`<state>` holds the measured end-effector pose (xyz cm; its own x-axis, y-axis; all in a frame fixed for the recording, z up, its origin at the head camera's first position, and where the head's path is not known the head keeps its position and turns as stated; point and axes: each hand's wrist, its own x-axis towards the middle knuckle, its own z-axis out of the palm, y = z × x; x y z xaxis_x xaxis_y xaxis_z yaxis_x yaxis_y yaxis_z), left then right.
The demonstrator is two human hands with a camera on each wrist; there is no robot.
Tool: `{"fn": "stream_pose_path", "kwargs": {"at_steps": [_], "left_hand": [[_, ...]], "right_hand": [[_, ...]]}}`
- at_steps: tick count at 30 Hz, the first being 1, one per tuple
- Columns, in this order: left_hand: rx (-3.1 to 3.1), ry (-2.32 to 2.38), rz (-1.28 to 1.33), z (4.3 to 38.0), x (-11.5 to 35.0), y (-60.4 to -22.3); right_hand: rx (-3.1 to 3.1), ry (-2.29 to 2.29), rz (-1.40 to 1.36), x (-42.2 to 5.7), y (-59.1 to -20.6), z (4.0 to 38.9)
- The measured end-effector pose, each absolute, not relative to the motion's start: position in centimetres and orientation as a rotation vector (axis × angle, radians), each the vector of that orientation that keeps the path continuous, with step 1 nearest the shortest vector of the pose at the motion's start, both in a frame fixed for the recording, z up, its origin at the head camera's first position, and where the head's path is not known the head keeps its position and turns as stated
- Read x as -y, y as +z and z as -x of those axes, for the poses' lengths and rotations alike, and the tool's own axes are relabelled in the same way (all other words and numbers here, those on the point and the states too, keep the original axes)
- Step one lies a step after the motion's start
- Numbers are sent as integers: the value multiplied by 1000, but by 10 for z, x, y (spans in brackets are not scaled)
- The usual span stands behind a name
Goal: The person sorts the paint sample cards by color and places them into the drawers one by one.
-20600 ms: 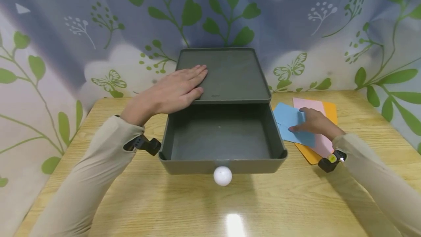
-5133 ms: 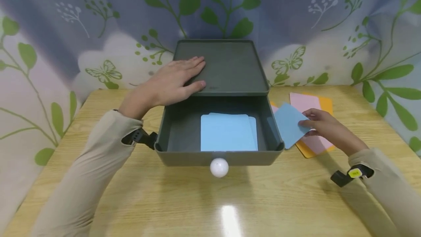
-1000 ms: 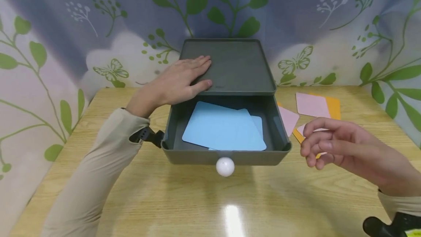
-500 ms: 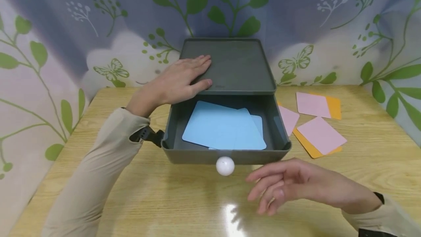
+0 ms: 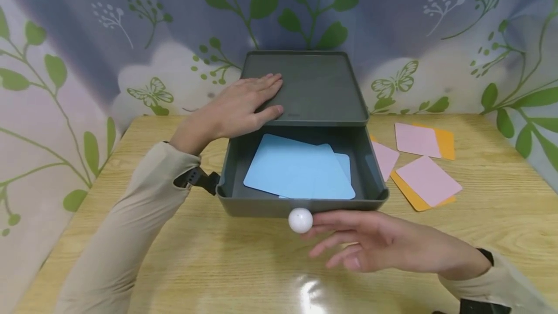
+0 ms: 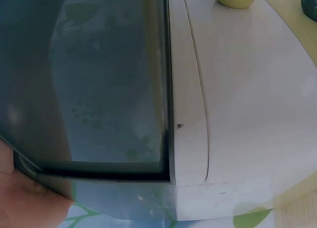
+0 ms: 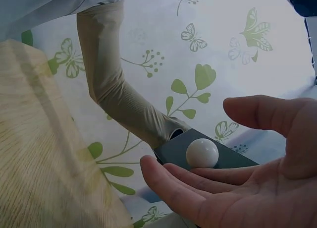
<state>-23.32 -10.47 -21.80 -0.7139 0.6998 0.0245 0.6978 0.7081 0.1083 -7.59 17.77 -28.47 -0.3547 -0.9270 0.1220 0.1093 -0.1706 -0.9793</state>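
A dark grey drawer box [image 5: 311, 88] stands against the curtain with its drawer [image 5: 257, 207] pulled out. Several light-blue cards [image 5: 296, 166] lie overlapping inside the drawer. Flat on the left part of the box's top rests my left hand [image 5: 233, 110]; in the left wrist view part of that hand [image 6: 34, 200] shows at the lower left. My right hand [image 5: 383, 243] is at the drawer's round white knob [image 5: 301, 220], fingers extended and palm turned up, holding nothing. The right wrist view shows the knob [image 7: 202, 153] just beyond the fingers; contact is hard to tell.
Right of the drawer, pink cards [image 5: 429, 180] and orange cards [image 5: 446, 144] lie overlapping on the wooden table [image 5: 196, 256]. One pink card [image 5: 384, 159] lies close against the drawer's right side. A leaf-patterned curtain [image 5: 392, 23] hangs behind the box.
The blue card pinched by my right hand five seconds ago has left it, and blue cards fill more of the drawer. My right hand has swung left to the knob; the left stays put.
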Motion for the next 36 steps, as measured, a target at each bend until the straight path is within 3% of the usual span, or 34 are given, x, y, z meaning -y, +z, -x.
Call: {"fn": "stream_pose_path", "kwargs": {"at_steps": [36], "left_hand": [[-2835,150,-1190,235,105,-215]], "right_hand": [[-1741,-1593,791,-169,-269,114]]}}
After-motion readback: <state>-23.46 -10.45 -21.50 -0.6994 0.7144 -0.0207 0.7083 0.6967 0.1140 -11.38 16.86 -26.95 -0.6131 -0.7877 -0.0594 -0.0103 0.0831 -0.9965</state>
